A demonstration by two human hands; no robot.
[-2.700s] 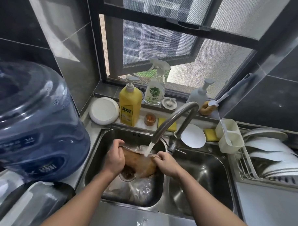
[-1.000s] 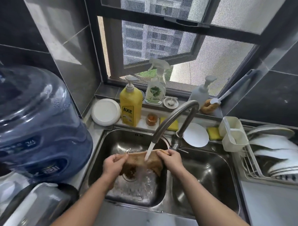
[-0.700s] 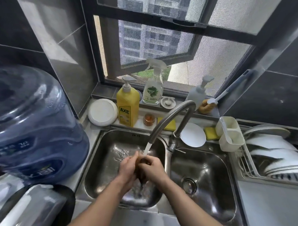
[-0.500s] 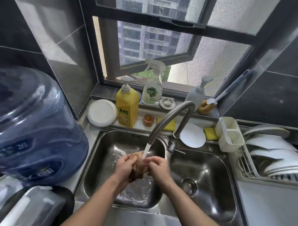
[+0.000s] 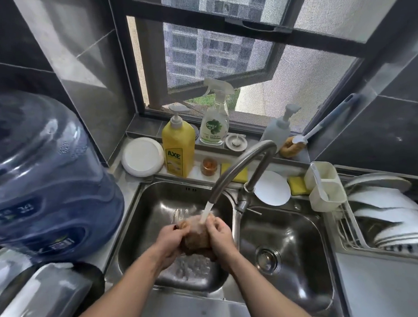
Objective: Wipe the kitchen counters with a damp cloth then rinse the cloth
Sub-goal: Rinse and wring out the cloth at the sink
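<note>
Fingers (image 5: 215, 224), two hands (image 5: 168, 242) (image 5: 220, 241), seemingly one cloth (image 5: 195, 238)

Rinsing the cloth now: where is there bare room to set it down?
Free: the right basin around its drain, and the grey counter in front of the dish rack. Crowded: the back ledge with soap bottle, plates and sponges; the water jug fills the left side.

Cloth (image 5: 195, 239) partly behind right hand (image 5: 220, 239) (jug (image 5: 48, 176) partly beyond left edge)
</note>
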